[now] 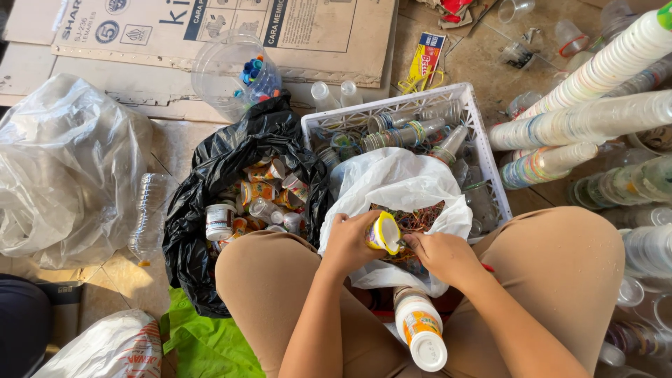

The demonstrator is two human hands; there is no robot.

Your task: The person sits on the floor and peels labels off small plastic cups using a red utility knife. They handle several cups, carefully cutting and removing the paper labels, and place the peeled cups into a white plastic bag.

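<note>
The left hand (348, 241) clamps a small yellow-rimmed cup (383, 233); right hand (441, 255) fingers pinch its rim (tool unclear). The cup could slip into the white bag (399, 183).

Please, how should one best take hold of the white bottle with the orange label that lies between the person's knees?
Grip the white bottle around its labelled middle, coming from above. It lies on its side between the thighs, white cap toward the camera, so the round body is exposed on top. The legs block both sides. Both hands are busy: the left hand holds a small yellow-rimmed cup.
</note>
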